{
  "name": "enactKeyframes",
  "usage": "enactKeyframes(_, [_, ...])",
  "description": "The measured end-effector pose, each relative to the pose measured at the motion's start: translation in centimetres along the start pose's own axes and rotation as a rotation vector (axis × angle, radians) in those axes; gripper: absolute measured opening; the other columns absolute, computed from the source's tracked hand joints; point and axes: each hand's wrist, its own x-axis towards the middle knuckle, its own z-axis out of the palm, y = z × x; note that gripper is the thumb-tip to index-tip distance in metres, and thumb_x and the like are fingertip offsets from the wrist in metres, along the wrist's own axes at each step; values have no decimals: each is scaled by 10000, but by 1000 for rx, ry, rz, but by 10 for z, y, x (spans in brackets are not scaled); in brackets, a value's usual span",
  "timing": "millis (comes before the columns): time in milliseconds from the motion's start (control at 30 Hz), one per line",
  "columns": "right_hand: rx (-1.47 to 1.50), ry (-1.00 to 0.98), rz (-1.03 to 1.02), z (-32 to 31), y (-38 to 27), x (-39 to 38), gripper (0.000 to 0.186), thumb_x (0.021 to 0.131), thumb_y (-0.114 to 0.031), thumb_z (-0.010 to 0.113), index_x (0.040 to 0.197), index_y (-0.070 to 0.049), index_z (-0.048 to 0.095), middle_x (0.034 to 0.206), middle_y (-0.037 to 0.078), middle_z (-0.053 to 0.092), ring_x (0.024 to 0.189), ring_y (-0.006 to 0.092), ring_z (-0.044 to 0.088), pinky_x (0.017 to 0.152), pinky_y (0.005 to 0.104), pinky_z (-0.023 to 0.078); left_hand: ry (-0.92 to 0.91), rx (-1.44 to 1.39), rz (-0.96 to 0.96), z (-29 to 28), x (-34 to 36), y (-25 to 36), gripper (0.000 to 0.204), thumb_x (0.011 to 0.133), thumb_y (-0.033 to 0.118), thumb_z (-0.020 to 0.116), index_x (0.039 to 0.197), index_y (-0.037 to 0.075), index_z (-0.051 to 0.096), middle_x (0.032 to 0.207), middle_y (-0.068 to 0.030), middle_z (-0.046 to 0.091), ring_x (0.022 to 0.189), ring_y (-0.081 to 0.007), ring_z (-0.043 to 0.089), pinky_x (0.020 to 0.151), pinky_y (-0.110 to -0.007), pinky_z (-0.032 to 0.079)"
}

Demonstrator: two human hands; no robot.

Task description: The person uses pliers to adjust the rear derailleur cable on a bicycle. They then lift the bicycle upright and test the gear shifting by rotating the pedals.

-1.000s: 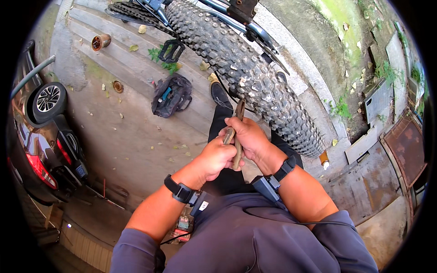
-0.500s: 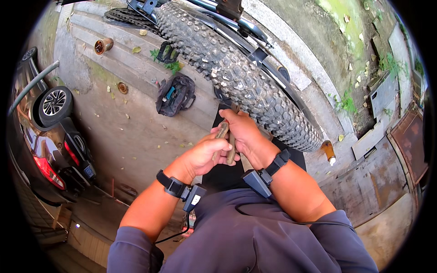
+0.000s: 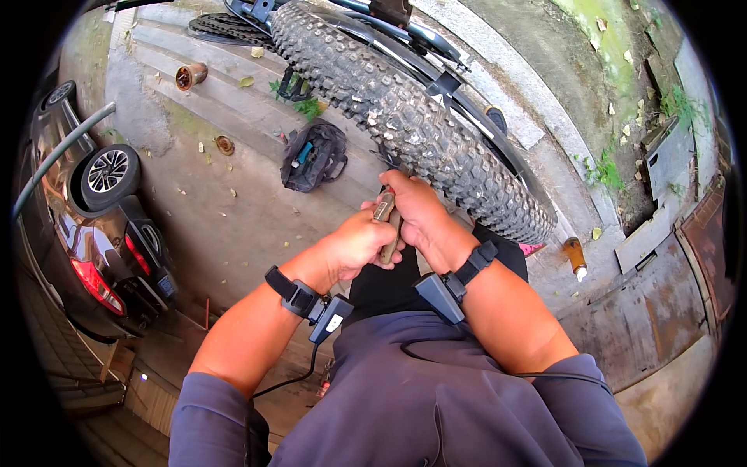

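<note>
My left hand (image 3: 361, 241) and my right hand (image 3: 419, 208) are closed around the two handles of worn pliers (image 3: 389, 245), in front of my dark trousers. The jaws reach up to the lower edge of a knobby bicycle tire (image 3: 412, 124), where they are mostly hidden by my right thumb and the tire. What the jaws grip, if anything, I cannot make out. The tire runs diagonally from upper middle to right, just beyond my hands, with the bike's frame and rim behind it.
An open dark bag (image 3: 315, 156) with a teal item lies on the paving, near rusty cans (image 3: 191, 75). A dark car (image 3: 93, 241) and grey pipe (image 3: 58, 148) are at left. An amber bottle (image 3: 574, 253) lies right, near rusty metal sheets (image 3: 700, 249) and broken slabs.
Both hands and the pliers have moved up and slightly left toward the tire, and the jaws are more hidden. The bag and surroundings appear shifted in the view as the camera moved.
</note>
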Motion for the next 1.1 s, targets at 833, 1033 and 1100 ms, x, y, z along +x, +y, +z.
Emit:
enactKeyframes(833, [430,-478,-143,-16,28,53,296,918,-234,647,681,-120,512,633,56,546,857,332,630,896,484,504,360,1010,256,2,-1,18,648,786,163,531,1327,-170,404,1069,-341,629,977,-433,663,858,-417,524])
enactKeyframes(1033, [313,-384,-107,-18,21,39,229,930,-247,655,795,-110,532,660,64,565,866,340,656,853,488,523,176,535,65,3,-7,23,542,795,125,548,1290,-80,471,1047,-185,628,830,-230,668,688,-350,532])
enactKeyframes(1100, [274,-301,-109,-15,19,33,229,935,-252,661,824,-98,531,669,67,568,832,330,661,816,474,543,65,382,53,-7,-4,16,515,808,109,541,1292,-51,473,1070,-169,638,867,-257,680,731,-366,543])
